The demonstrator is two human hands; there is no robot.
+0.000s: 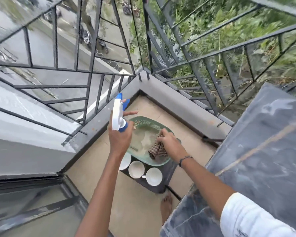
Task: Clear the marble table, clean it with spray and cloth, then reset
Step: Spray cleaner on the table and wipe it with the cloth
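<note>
Hands over a green basket on a balcony stool.
Left of the green mesh basket point(149, 127), the left hand point(119, 137) is closed around a white-and-blue spray bottle point(118, 117); in front of the basket stand 2 white cups point(136, 169); inside its right end, right-hand point(169, 141) fingers pinch a checked cloth point(156, 150); the grey marble table point(263, 151) lies right.
</note>
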